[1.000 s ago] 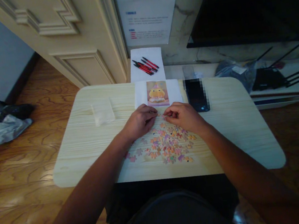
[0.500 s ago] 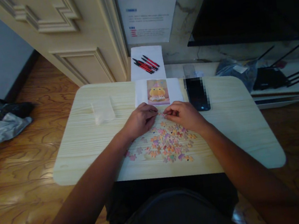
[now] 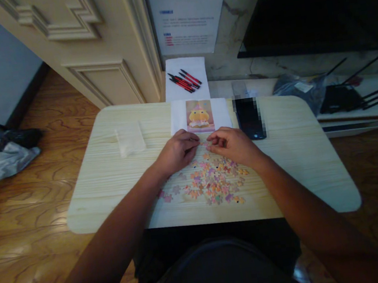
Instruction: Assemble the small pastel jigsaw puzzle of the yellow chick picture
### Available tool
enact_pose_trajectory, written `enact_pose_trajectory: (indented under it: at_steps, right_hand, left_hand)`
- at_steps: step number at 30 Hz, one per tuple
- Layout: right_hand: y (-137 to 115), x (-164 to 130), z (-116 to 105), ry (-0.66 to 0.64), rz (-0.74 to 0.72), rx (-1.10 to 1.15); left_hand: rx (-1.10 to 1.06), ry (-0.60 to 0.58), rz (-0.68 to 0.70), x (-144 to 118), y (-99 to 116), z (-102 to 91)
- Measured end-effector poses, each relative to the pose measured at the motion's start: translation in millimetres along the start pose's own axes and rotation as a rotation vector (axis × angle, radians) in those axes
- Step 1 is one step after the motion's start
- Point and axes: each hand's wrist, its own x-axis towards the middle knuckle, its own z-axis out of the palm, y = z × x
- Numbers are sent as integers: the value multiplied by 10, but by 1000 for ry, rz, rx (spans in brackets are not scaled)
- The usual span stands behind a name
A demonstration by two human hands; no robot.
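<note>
From my seat, the loose pastel jigsaw pieces (image 3: 211,182) lie nearest; at twelve o'clock of them my left hand (image 3: 176,152) and right hand (image 3: 233,145) pinch small pieces together. Any forearm sweep could scatter them toward the duck reference picture (image 3: 198,116).

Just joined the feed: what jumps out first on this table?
A heap of pastel puzzle pieces at the near middle of the table, with the left hand and right hand meeting fingertip to fingertip at its far edge. Just beyond lies a duck picture, a dark phone to its right.
</note>
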Motion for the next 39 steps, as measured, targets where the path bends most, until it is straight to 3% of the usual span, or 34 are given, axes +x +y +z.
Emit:
enact_pose_trajectory:
  at_steps: [20, 39]
  right_hand:
    - [18, -18, -39, -28, -75, 9]
    - [-7, -4, 33, 29, -6, 68]
  left_hand:
    - [19, 23, 19, -3, 12, -5]
    - [41, 15, 39, 1, 25, -12]
